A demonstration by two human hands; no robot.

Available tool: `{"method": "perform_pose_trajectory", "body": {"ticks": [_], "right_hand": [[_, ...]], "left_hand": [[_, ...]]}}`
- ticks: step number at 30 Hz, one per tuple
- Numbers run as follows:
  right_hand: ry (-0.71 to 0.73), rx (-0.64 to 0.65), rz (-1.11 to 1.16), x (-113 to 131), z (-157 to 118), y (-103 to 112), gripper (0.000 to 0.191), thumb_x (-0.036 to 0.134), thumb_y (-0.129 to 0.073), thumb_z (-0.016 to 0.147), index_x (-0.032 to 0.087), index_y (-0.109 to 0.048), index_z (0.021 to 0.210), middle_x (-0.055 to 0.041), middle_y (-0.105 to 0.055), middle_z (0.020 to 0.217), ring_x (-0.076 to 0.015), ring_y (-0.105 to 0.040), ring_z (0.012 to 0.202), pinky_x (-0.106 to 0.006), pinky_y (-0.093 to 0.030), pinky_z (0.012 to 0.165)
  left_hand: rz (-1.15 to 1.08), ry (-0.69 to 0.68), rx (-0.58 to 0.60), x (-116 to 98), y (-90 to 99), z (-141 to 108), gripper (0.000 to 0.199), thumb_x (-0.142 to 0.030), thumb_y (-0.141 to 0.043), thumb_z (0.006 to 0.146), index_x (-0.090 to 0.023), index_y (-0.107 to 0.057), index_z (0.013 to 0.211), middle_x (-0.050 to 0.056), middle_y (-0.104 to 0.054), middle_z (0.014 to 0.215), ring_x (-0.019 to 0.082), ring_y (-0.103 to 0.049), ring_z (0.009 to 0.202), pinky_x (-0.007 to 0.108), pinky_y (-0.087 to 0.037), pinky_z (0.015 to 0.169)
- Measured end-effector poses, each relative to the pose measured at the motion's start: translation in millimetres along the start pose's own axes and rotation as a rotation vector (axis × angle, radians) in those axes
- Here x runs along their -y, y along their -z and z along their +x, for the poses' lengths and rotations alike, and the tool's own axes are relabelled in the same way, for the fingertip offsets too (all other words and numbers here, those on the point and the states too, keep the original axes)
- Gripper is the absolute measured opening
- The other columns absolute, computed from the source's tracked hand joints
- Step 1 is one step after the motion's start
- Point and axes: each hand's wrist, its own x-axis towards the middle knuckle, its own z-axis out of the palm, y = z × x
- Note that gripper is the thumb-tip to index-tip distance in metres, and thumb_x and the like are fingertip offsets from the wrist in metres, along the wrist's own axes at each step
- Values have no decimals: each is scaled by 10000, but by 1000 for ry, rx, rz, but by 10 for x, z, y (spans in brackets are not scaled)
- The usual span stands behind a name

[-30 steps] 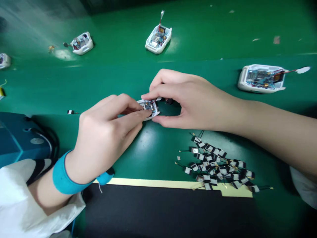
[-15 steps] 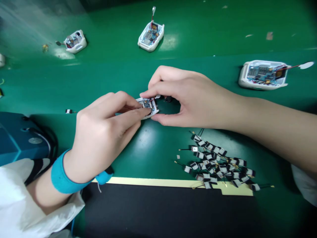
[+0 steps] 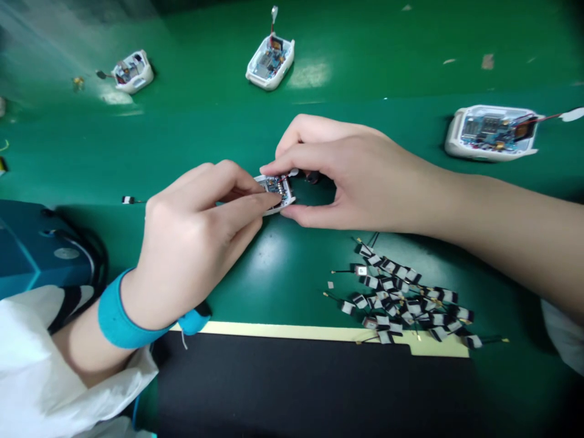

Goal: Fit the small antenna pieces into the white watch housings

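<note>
A small white watch case (image 3: 287,196) with a circuit board inside lies between my hands at mid-view. My left hand (image 3: 201,228), a teal band around its wrist, closes over the case's left part, one fingertip pressing on the board. What may sit under those fingers is hidden. With thumb and index finger, my right hand (image 3: 347,170) grips opposite edges of the same case. A thin red wire with a white round tip sticks out of the case towards the right palm. Near that palm is a small dark item (image 3: 312,177), too hidden to name.
Three more open white cases stand on the green mat, at the upper left (image 3: 132,73), upper middle (image 3: 270,62) and right (image 3: 493,132). Many small black-and-white antenna modules (image 3: 401,298) lie heaped at lower right. A blue machine (image 3: 41,249) stands at left; a black pad (image 3: 283,389) lies in front.
The whole view has shifted slightly. Both hands keep much the same hold on the watch case, with no clear change in the fingers.
</note>
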Motion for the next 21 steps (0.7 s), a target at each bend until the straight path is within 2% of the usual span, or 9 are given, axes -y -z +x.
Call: {"method": "perform_pose_trajectory", "body": {"ticks": [6, 8, 11, 15, 18, 21], "right_hand": [[46, -9, 49, -8, -59, 52, 343, 367, -505, 787, 167, -460, 1062, -35, -457, 1026, -124, -485, 867, -261, -430, 715], [32, -32, 105, -7, -95, 97, 272, 317, -399, 857, 144, -434, 1064, -52, -442, 1035, -112, -474, 879, -269, -431, 751], [16, -56, 138, 5, -138, 162, 241, 226, -288, 896, 128, -495, 970, -64, -457, 1001, -116, -464, 922, -277, -417, 813], [-2, -187, 96, 83, -139, 205, 206, 206, -407, 857, 140, -588, 930, -48, -505, 891, -107, -494, 864, -236, -429, 760], [-6, -321, 122, 179, -100, 177, 124, 180, -515, 799, 158, -620, 862, -4, -597, 780, -67, -550, 750, -177, -447, 678], [-20, -407, 187, 241, -62, 100, 44, 184, -575, 751, 179, -618, 754, 23, -639, 753, -70, -581, 701, -181, -469, 625]], "left_hand": [[0, 2, -4, 5, -4, -1, 155, -234, -481, 812, -209, -619, 877, 13, -583, 821, 115, -530, 710, 236, -420, 597], [-8, -5, -6, 9, -5, -1, 156, -238, -477, 815, -213, -618, 878, 12, -580, 815, 118, -532, 714, 237, -423, 596], [-11, 20, 7, 14, -15, -5, 160, -249, -461, 825, -229, -613, 871, 7, -577, 797, 122, -534, 723, 238, -426, 603], [-16, 8, -39, 22, -39, -14, 172, -253, -454, 826, -215, -622, 821, 7, -580, 771, 121, -525, 693, 238, -427, 593], [-9, 2, -19, 30, -48, -17, 214, -260, -426, 836, -206, -629, 798, 12, -578, 771, 122, -516, 688, 239, -424, 594], [6, 9, -6, 34, -50, -19, 223, -247, -411, 839, -216, -629, 806, 9, -567, 762, 120, -503, 678, 235, -413, 584]]}}
